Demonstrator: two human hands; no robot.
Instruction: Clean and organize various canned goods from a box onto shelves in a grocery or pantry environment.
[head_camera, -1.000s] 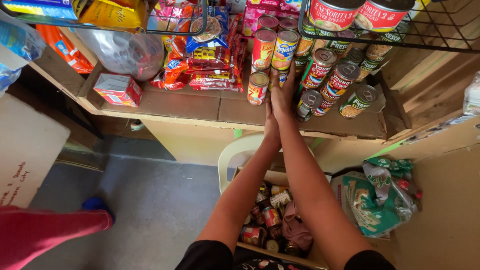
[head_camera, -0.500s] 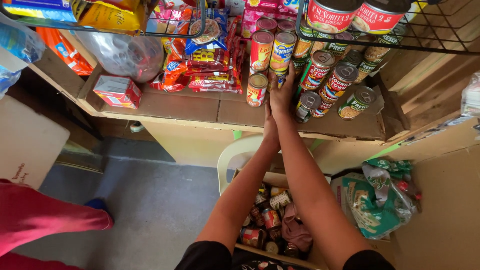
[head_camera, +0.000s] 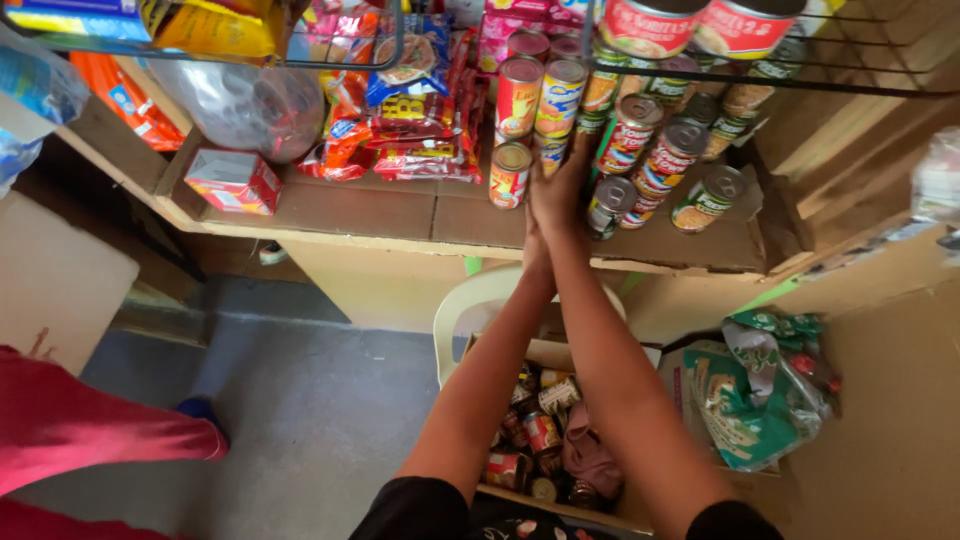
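Head view: both hands, right hand (head_camera: 562, 190) over left hand (head_camera: 533, 232), close around a can (head_camera: 551, 150) on the cardboard-lined shelf (head_camera: 380, 212) among stacked tins (head_camera: 640, 150) (rigid, weighty, slick-labelled; best gripped round its sides)

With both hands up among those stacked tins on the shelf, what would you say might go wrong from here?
1. Both hands press in among tightly packed round metal tins; a nudge may topple a stack.
2. One green-labelled tin sits near the brown cardboard-lined shelf edge and might roll off.
3. Fallen tins could drop into the open cardboard box below.
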